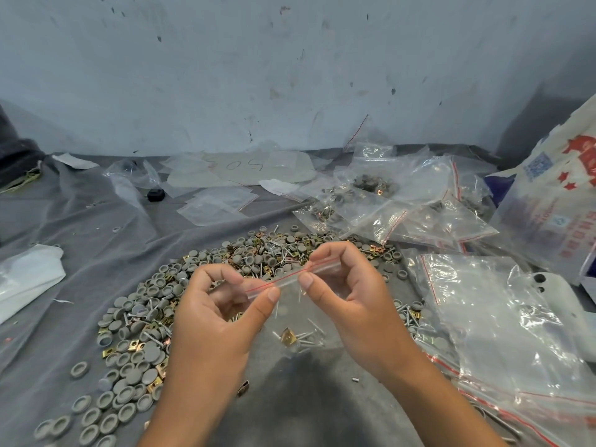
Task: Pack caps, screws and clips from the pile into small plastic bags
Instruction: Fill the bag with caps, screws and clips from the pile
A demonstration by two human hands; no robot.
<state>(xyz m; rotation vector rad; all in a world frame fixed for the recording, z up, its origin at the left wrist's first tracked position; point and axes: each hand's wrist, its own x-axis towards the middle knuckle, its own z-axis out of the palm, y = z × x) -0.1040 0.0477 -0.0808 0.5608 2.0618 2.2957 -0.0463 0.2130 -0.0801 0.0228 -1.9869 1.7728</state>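
A small clear zip bag with a red line along its top hangs between my hands above the table. My left hand pinches the left end of its zip strip, and my right hand pinches the right end. Inside the bag lie a brass clip and several screws. Beneath and around my hands spreads the pile of grey round caps, silver screws and brass clips on a grey cloth.
Several filled zip bags lie at the back right. Larger clear bags lie at the right. Flat small bags sit behind the pile. A printed white sack stands at the far right, and white plastic lies at the left.
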